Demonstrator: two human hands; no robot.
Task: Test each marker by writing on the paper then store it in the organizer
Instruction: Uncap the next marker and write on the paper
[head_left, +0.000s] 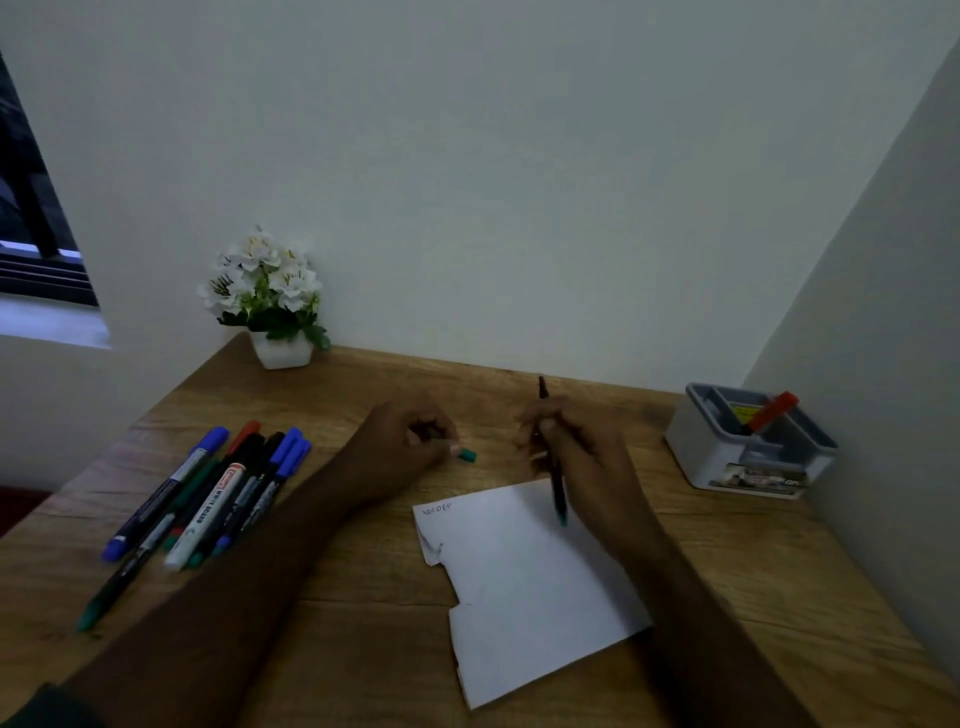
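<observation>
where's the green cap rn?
Head view, mid-desk: the green cap is pinched at the left hand's fingertips, just above the paper's top edge, left of the right hand holding the uncapped marker.

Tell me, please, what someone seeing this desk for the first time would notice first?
Probably the two hands at the centre of the wooden desk: the right hand grips a dark uncapped green-tipped marker with its tip over the white sheet of paper, while the left hand pinches a small green cap. Next, the pile of mixed markers at the left, and the white-and-grey organizer at the right holding a red marker.
</observation>
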